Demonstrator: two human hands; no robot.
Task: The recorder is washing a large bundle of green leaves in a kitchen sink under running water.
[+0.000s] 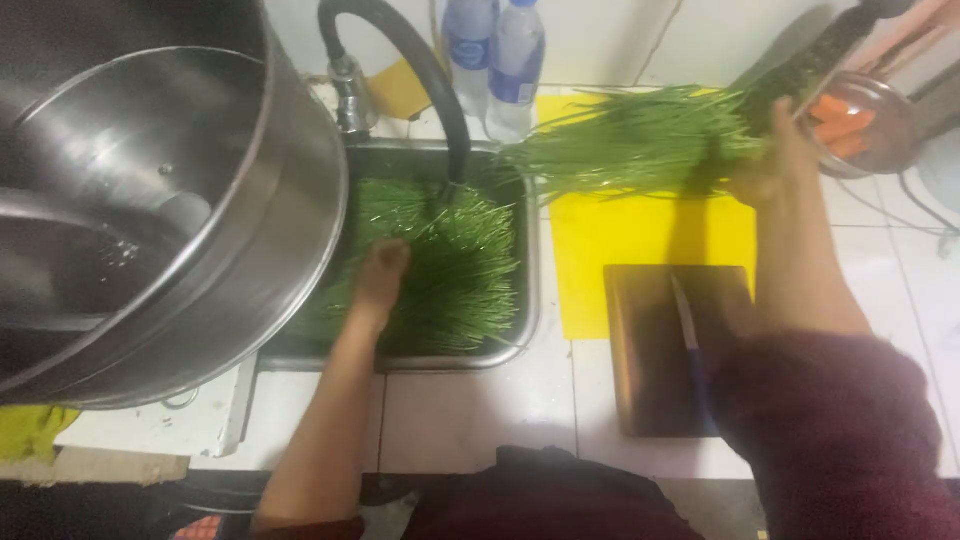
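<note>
Here, left hand point(378, 280) in wet chives point(450, 270) (thin, stringy), right hand point(765, 165) gripping bunch point(630, 145)

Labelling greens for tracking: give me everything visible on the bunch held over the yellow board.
The bunch of greens is a thick sheaf of long, thin, bright green stalks, wet-looking and glossy. It lies roughly level, loose tips fanning left toward the sink, darker bound end to the right. The right hand grips it near that end, holding it above the yellow board. Whether it touches the board cannot be told.
</note>
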